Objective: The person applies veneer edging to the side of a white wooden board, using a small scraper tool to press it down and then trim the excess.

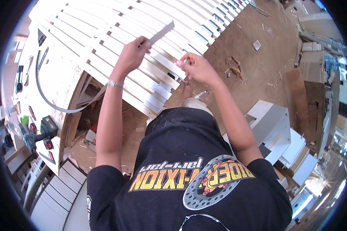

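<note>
The grey strip (162,33) is up in the top middle of the frame, its end poking toward the upper right over a row of long white boards (115,34). The left hand (133,56) has its fingers closed around it, a metal band (115,83) on the wrist below. Just right of it, the right hand (198,69) hovers near the board ends, thumb and fingertips drawn nearly together; I can't tell whether they pinch anything. A long grey band (42,90) loops down the left side and up behind the left forearm; I can't see whether it joins the strip. A dark green drill (48,127) lies on the pale surface (59,86) at left. Brown floor (258,65) spreads at upper right, with scraps on it, and grey-white panels (273,125) stand at lower right.
</note>
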A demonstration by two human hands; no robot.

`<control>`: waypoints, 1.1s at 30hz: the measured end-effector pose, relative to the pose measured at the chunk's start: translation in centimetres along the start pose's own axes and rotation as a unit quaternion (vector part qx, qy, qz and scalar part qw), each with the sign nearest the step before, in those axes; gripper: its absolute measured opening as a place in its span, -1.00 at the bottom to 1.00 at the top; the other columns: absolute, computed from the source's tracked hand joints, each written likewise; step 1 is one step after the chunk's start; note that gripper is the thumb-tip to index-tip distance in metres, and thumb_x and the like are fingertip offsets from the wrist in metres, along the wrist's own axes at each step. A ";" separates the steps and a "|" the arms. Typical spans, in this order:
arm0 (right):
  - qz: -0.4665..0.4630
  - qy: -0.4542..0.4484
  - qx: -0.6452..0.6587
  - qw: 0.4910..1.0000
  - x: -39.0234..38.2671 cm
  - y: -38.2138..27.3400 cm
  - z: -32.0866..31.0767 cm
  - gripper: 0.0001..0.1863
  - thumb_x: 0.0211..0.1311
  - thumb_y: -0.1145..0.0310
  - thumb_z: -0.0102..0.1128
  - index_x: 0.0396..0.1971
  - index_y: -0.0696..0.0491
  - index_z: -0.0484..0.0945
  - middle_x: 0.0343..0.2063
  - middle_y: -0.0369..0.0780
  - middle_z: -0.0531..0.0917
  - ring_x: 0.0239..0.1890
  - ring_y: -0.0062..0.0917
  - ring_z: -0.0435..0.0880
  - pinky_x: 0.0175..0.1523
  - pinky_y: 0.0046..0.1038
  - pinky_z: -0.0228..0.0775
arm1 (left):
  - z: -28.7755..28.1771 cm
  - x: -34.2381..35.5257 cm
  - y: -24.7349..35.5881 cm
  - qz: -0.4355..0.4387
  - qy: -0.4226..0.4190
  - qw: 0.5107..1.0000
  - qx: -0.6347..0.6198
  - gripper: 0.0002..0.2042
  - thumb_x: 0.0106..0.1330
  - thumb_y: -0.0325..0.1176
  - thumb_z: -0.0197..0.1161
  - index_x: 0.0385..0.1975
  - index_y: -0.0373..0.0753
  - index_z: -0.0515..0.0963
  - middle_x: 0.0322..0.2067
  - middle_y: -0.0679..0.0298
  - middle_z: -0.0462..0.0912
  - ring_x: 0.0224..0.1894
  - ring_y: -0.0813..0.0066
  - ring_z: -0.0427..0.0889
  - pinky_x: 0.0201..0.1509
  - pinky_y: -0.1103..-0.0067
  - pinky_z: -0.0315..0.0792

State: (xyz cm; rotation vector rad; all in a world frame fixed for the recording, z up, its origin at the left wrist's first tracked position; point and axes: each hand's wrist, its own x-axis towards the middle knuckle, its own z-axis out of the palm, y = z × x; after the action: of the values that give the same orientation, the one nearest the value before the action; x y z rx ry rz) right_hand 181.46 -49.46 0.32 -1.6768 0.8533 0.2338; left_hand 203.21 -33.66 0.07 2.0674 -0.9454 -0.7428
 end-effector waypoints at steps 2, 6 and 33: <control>-0.080 -0.014 0.215 0.973 0.2 0.1 0.3 -0.62 0.41 0.17 0.44 -0.04 0.17 0.60 -0.34 -0.26 0.68 -0.24 -0.64 0.68 -0.12 -0.52 0.55 | -0.2 -3.2 1.9 0.009 -0.068 0.997 -0.047 -0.70 0.62 -0.22 0.15 -0.09 -0.39 0.63 -0.33 0.16 0.76 -0.25 0.45 0.72 -0.07 0.44 0.56; -0.138 -0.115 0.440 0.880 1.2 0.0 1.0 -0.63 0.40 0.34 0.45 0.08 0.16 0.55 -0.18 -0.23 0.70 -0.18 -0.55 0.70 -0.07 -0.48 0.61 | -0.1 -6.3 4.7 -0.023 -0.084 0.993 -0.082 -0.68 0.61 -0.16 0.19 -0.14 -0.36 0.65 -0.43 0.29 0.71 -0.42 0.61 0.62 -0.25 0.56 0.52; -0.084 0.025 0.122 0.989 0.8 1.7 0.7 -0.75 0.39 0.40 0.27 -0.06 0.23 0.65 -0.27 -0.13 0.79 -0.30 -0.49 0.78 -0.16 -0.39 0.63 | -3.6 7.0 -3.3 0.270 0.177 0.900 0.293 -0.74 0.58 -0.17 0.17 0.10 -0.08 0.64 -0.05 0.22 0.78 -0.04 0.13 0.75 0.08 0.24 0.63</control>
State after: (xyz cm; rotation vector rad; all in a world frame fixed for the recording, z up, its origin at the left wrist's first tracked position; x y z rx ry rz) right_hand 181.18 -49.21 -1.64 -1.5184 0.7420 -0.0285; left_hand 211.02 -36.40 -1.92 2.1473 -1.5569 0.2442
